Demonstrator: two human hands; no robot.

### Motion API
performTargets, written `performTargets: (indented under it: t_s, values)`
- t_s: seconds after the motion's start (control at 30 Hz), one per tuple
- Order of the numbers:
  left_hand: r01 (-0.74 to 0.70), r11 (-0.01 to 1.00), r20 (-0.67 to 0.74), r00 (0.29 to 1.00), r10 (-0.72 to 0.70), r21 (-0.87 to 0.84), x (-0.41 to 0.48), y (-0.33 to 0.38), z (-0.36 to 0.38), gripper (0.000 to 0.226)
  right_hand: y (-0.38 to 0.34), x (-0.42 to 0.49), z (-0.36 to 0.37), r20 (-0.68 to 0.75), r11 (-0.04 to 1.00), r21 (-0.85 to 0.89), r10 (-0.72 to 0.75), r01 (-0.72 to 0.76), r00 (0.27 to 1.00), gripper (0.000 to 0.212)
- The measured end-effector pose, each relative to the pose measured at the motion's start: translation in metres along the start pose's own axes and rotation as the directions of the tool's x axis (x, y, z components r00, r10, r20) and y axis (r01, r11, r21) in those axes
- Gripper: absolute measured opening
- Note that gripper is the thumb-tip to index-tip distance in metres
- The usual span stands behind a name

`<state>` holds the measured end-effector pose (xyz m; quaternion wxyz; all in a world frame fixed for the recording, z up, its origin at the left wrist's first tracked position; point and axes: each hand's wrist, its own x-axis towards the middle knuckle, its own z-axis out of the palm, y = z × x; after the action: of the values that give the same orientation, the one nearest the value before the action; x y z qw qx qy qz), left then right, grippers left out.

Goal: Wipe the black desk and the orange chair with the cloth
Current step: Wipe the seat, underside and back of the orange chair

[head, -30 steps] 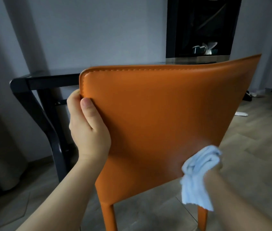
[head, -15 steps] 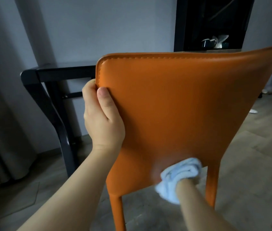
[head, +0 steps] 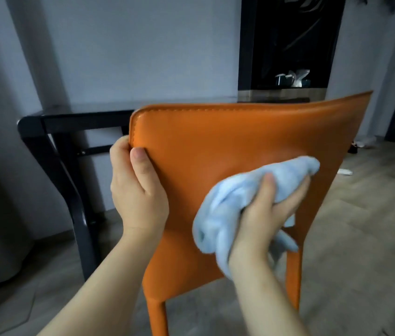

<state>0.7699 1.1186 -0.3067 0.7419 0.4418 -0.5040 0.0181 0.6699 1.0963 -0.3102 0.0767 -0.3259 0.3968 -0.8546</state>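
The orange chair [head: 240, 146] stands with its backrest facing the camera, just in front of the black desk [head: 75, 117], which sits against the grey wall. The left hand [head: 138, 187] reaches up from the lower left and grips the backrest's upper left edge: the thumb lies flat on the rear face while the fingers curl around the side, out of sight. The right hand [head: 266, 214] comes in from the lower right, wrist slightly bent, its fingers closed around a bunched pale blue cloth [head: 228, 202]. It presses the cloth against the middle of the backrest's rear face; the cloth looks blurred.
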Motion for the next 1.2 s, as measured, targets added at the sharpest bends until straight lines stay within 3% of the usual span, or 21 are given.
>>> performTargets:
  t_s: [0.03,0.1,0.17,0.23,0.33,0.43,0.5,0.57,0.63,0.67,0.7,0.73,0.77,0.83,0.87,0.9,0.97,1.07,1.13,1.2]
  values:
    - [-0.001,1.0,-0.018,1.0,0.001,0.0,0.0,0.0,0.0,0.034,0.004,-0.014,-0.011,0.004,0.99,-0.142,-0.018,0.018,1.0,0.064]
    - [0.008,1.0,-0.028,1.0,-0.008,0.004,0.0,0.0,0.0,0.04,0.042,-0.043,-0.043,0.052,0.98,-0.177,-0.084,0.092,0.995,0.063]
    - [0.016,1.0,-0.01,1.0,-0.015,0.003,0.001,0.0,0.001,0.041,0.064,-0.033,-0.048,-0.017,0.998,-0.051,0.03,-0.031,0.999,0.039]
    - [0.019,1.0,0.003,1.0,-0.019,-0.012,0.001,0.001,0.002,0.042,0.061,-0.016,-0.046,-0.072,0.996,-0.082,-0.052,0.046,0.996,0.02]
    - [0.017,1.0,-0.004,1.0,-0.017,-0.009,0.002,0.0,0.002,0.05,0.039,0.008,-0.049,0.045,0.946,-0.139,-0.291,0.294,0.956,0.029]
    - [0.032,0.999,-0.006,0.999,-0.032,-0.007,0.001,-0.001,0.002,0.038,-0.001,0.033,-0.037,0.042,0.94,-0.196,-0.277,0.28,0.96,0.045]
    - [0.021,1.0,-0.006,1.0,-0.021,-0.007,0.0,0.0,0.001,0.042,-0.018,0.041,-0.038,0.177,0.811,-0.275,-0.485,0.516,0.857,0.057]
    - [0.014,1.0,-0.008,1.0,-0.015,-0.003,0.0,0.0,0.0,0.042,-0.023,0.033,-0.034,0.359,0.538,-0.355,-0.677,0.765,0.643,0.058]
    - [0.005,1.0,-0.013,1.0,-0.005,-0.001,0.001,0.0,0.001,0.035,-0.018,0.03,-0.029,0.453,0.316,-0.329,-0.774,0.89,0.442,0.053]
    - [0.003,1.0,-0.011,1.0,-0.003,0.001,0.001,0.0,0.001,0.033,-0.017,0.036,-0.029,0.473,0.262,-0.313,-0.791,0.913,0.389,0.052]
    - [0.004,1.0,-0.006,1.0,-0.004,-0.001,0.001,0.001,0.002,0.034,-0.015,0.046,-0.031,0.475,0.248,-0.318,-0.794,0.915,0.38,0.051]
    - [0.006,1.0,-0.003,1.0,-0.006,-0.004,0.001,0.001,0.003,0.037,-0.014,0.06,-0.036,0.462,0.292,-0.32,-0.782,0.901,0.418,0.052]
    - [0.011,1.0,-0.004,1.0,-0.011,-0.006,0.001,0.002,0.003,0.042,-0.016,0.075,-0.043,0.423,0.427,-0.313,-0.737,0.848,0.527,0.054]
    - [0.03,1.0,-0.013,0.999,-0.03,-0.002,0.001,0.005,0.003,0.052,-0.025,0.107,-0.055,0.294,0.782,-0.251,-0.5,0.571,0.814,0.055]
    - [0.04,0.999,-0.015,0.999,-0.04,0.002,0.0,0.006,0.003,0.053,-0.03,0.118,-0.057,0.262,0.864,-0.246,-0.377,0.44,0.888,0.048]
    - [0.052,0.999,-0.012,0.999,-0.052,0.0,-0.001,0.006,0.003,0.05,-0.038,0.122,-0.055,0.257,0.866,-0.323,-0.308,0.382,0.916,0.038]
    - [0.058,0.998,-0.007,0.998,-0.058,-0.013,-0.001,0.009,0.002,0.046,-0.06,0.106,-0.041,0.335,0.73,-0.486,-0.354,0.482,0.873,0.035]
    - [0.081,0.996,0.044,0.996,-0.08,-0.03,0.002,0.012,-0.003,0.035,-0.088,0.045,-0.004,0.55,0.493,-0.413,-0.535,0.766,0.641,0.042]
    - [0.151,0.984,0.113,0.984,-0.14,-0.097,0.004,0.011,-0.008,0.012,-0.101,0.016,0.01,0.626,0.463,-0.337,-0.54,0.82,0.562,0.045]
    - [0.179,0.978,0.161,0.974,-0.16,-0.111,0.007,0.01,-0.013,0.025,-0.104,0.018,0.011,0.671,0.445,-0.278,-0.544,0.851,0.503,0.047]
